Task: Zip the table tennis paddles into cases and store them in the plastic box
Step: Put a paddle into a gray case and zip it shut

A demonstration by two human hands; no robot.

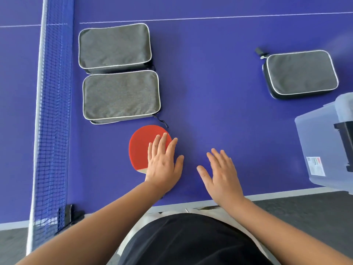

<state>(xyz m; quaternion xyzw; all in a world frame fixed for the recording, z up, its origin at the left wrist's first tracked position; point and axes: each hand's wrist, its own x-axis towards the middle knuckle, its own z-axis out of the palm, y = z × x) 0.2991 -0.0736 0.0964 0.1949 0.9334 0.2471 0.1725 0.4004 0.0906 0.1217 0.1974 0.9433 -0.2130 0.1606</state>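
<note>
A red-faced paddle (140, 148) lies flat on the blue table, its handle hidden under my left hand (164, 161), whose straight fingers lie over the blade's right side. My right hand (221, 173) hovers flat and open over bare table to the right, holding nothing. Two grey cases with white piping sit side by side beyond the paddle: the near case (121, 96) with its zipper pull trailing toward the paddle, and the far case (114, 46). A third grey case (300, 73) lies at the right. The clear plastic box (321, 142) stands at the right edge.
The blue net (51, 111) with its white top band runs along the left, clamped to the table's near edge (267, 197). Grey floor lies below that edge. Open table surface spreads between the cases and the box.
</note>
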